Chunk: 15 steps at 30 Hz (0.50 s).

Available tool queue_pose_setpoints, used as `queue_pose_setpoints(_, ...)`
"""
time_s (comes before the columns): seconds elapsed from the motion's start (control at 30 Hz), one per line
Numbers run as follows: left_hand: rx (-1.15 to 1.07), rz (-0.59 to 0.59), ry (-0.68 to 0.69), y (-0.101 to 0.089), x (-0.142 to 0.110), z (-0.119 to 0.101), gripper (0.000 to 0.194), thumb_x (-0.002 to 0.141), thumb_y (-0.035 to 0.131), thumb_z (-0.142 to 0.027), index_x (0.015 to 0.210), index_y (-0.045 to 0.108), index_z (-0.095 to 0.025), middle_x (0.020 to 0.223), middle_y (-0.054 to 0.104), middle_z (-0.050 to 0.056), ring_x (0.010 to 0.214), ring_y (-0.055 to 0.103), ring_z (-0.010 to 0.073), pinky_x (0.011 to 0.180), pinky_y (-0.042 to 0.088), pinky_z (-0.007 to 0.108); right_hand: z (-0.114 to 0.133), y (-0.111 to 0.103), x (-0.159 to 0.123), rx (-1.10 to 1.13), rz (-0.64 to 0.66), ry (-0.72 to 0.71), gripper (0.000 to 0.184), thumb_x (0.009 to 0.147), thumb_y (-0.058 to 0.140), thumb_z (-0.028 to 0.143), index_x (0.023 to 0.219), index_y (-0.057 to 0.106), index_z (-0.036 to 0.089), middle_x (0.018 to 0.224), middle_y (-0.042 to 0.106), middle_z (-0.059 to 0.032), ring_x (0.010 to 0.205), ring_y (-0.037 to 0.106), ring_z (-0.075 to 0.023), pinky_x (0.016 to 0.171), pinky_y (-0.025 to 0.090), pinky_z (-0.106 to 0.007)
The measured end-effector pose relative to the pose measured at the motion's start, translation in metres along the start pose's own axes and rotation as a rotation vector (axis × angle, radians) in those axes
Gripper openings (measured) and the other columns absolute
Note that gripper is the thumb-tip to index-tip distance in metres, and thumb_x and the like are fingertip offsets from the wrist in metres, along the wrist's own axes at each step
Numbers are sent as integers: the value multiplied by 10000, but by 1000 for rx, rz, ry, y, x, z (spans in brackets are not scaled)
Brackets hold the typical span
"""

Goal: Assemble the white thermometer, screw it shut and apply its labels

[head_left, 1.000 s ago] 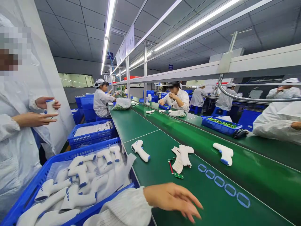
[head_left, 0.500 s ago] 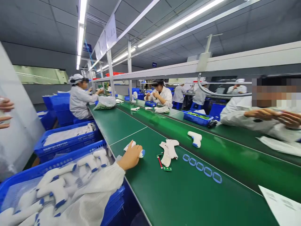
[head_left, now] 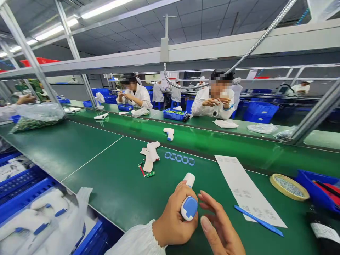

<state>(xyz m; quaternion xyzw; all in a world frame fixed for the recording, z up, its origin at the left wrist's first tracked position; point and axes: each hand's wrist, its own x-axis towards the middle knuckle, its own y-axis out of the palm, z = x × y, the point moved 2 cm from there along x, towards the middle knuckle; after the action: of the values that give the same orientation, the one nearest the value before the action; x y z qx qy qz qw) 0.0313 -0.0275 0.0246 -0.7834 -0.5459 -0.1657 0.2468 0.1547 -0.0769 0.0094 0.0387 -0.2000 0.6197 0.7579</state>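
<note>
My left hand [head_left: 172, 219] is shut around a white infrared thermometer [head_left: 189, 202] with a blue end cap, held above the green conveyor belt [head_left: 106, 170]. My right hand [head_left: 220, 226] is beside it, fingers apart, holding nothing. Up the belt lie two white shell halves [head_left: 150, 156], a small green circuit board [head_left: 150, 174] and a red-and-white part [head_left: 142, 170]. A row of blue rings [head_left: 179, 158] sits to their right. Another thermometer [head_left: 169, 134] lies further up.
A printed white sheet [head_left: 247, 191] and a blue strip [head_left: 259, 220] lie right of my hands. Beyond them are a tape roll [head_left: 289, 187] and a blue tray [head_left: 318, 191]. A blue crate of white thermometers [head_left: 45, 219] stands lower left. Co-workers [head_left: 212, 99] sit across the belts.
My left hand has lifted the thermometer off the belt and turned it upright. My right hand has come into view beside it. The view has swung to the right.
</note>
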Motion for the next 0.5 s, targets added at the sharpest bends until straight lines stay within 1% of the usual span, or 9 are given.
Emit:
queue_pose_setpoints(0.1,-27,-1,-2,7,1,4,162,745,477,-89,817,438,-228,750,466,-10,687,450,165,1016,283,405,-1,5,2,2,18,32,370,921,472,504,1243,530,330,1253,541,-19,1055,573,-204,888,518,-275)
queue_pose_setpoints(0.17,-50,-4,-48,9,1,7,140,753,481,-111,814,434,-228,746,457,-10,710,445,174,983,301,392,-5,6,3,24,50,59,372,922,474,491,1249,528,322,1269,535,-15,1094,555,-210,929,498,-287)
queue_pose_setpoints(0.3,-88,-2,-131,12,0,10,114,773,486,-142,837,439,-225,815,488,11,784,459,188,925,332,360,-11,4,6,61,56,99,351,924,479,458,1232,544,304,1268,546,-10,1106,555,-201,932,495,-267)
queue_pose_setpoints(0.4,-93,1,-130,13,1,10,109,793,481,-147,855,439,-226,831,491,11,776,459,180,892,341,339,-10,3,9,76,67,99,347,919,479,470,1221,552,315,1254,557,-7,1075,574,-199,937,491,-273)
queue_pose_setpoints(0.5,-76,18,-132,14,1,8,106,796,476,-158,865,433,-226,835,473,12,772,444,180,879,331,336,-9,1,10,124,76,129,336,919,487,457,1220,551,324,1284,535,-1,1094,561,-199,965,469,-279)
